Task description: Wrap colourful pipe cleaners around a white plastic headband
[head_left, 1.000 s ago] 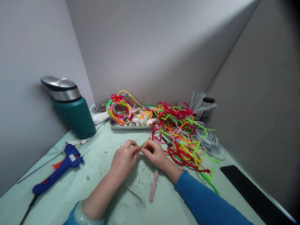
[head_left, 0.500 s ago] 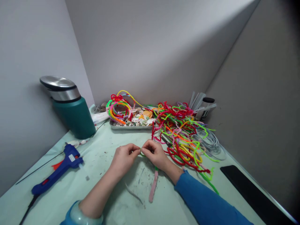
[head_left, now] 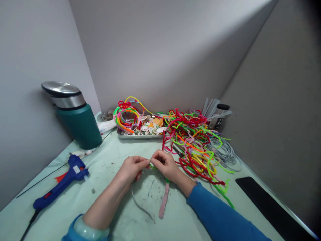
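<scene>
My left hand and my right hand meet fingertip to fingertip over the middle of the table. Both are closed in a pinch on a thin green pipe cleaner, mostly hidden by the fingers. Out from under my right hand comes a pink pipe cleaner with a green upper end, lying toward me. A grey cord curves across the cloth from below my left hand; whether it joins the held piece I cannot tell.
A blue glue gun and a teal bottle stand left. At the back, a metal tray holds buttons and a coiled pipe-cleaner bundle. Tangled pipe cleaners, scissors, coiled grey wire and a black strip are right.
My left hand has turned and its fingers have straightened slightly along the pinch. More of the grey cord shows below it. My right hand stays nearly in place.
</scene>
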A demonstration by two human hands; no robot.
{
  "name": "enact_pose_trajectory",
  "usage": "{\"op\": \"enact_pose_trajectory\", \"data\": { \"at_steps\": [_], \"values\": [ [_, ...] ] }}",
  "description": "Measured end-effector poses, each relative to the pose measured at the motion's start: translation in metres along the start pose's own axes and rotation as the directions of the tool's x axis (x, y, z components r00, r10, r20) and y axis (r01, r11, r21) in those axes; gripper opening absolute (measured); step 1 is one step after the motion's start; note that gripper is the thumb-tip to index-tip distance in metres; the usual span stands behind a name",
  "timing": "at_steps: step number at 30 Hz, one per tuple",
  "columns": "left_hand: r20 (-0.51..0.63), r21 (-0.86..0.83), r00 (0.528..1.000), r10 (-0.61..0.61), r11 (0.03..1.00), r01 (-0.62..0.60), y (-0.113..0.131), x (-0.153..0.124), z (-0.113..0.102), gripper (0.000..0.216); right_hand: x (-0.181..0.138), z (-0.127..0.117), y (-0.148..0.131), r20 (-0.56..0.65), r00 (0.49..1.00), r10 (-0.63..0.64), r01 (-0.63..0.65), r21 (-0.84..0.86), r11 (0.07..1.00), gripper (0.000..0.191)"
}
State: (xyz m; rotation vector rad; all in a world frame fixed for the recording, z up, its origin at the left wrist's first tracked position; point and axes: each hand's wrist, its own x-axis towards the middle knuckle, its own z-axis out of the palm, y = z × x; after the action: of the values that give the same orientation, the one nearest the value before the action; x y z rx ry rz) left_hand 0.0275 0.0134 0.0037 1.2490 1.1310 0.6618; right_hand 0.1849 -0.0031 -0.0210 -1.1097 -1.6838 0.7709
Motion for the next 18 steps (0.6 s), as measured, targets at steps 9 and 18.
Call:
{"op": "enact_pose_trajectory", "data": {
  "at_steps": [9,18],
  "values": [
    [0.037,0.115,0.999,0.019,0.993,-0.023,0.0013,-0.0021,0.0003,0.038,-0.0006,-0.0001,-0.0027,0.003,1.0,0.014,-0.014,0.011,1.0,0.009],
    [0.045,0.165,0.999,0.021,0.986,-0.029,0.002,-0.0025,0.002,0.034,-0.0005,0.0007,-0.0015,0.033,0.999,0.013,-0.013,0.007,1.0,0.009]
  ]
}}
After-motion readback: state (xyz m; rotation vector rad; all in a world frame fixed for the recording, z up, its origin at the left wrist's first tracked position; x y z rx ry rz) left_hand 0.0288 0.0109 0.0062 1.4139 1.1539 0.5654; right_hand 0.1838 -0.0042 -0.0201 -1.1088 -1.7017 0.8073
